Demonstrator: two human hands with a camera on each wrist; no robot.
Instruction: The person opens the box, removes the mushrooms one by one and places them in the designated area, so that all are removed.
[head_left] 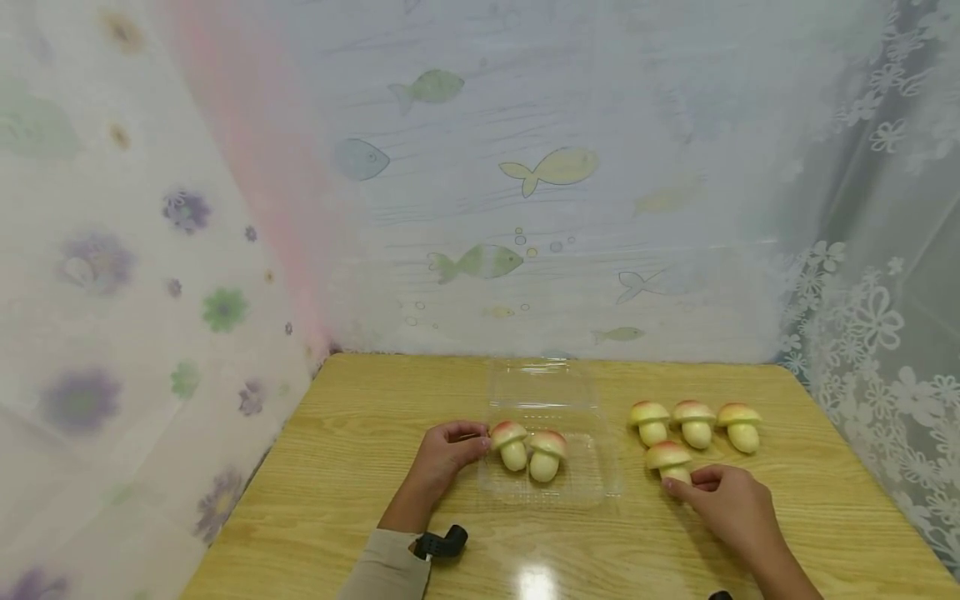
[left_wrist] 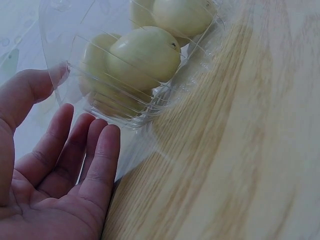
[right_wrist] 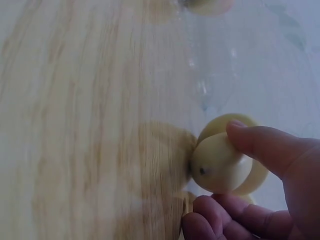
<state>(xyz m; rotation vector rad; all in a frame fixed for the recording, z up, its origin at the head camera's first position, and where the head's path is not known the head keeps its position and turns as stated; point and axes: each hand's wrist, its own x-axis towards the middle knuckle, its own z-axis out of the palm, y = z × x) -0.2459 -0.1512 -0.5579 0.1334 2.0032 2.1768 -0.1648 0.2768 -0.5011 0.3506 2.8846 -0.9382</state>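
A hinged clear plastic container (head_left: 588, 492) lies with its lid folded back on the table, two toy mushrooms (head_left: 545, 457) with red-tinged yellow caps inside its left part. At its left edge, my left hand (head_left: 444, 457) holds the rim; the left wrist view shows the thumb at the wall's edge and the fingers (left_wrist: 102, 160) just below the corner. To the right of the container, my right hand (head_left: 731, 504) pinches the pale stem of another toy mushroom (head_left: 667, 456). In the right wrist view this mushroom (right_wrist: 220, 165) sits between thumb and fingers, its round stem end facing the camera.
Three more toy mushrooms (head_left: 694, 423) stand in a row just behind the gripped one. The container's raised lid (head_left: 542, 385) reaches toward the table's back edge. Printed curtains with fish and flowers hang behind and on both sides of the wooden table (head_left: 352, 417).
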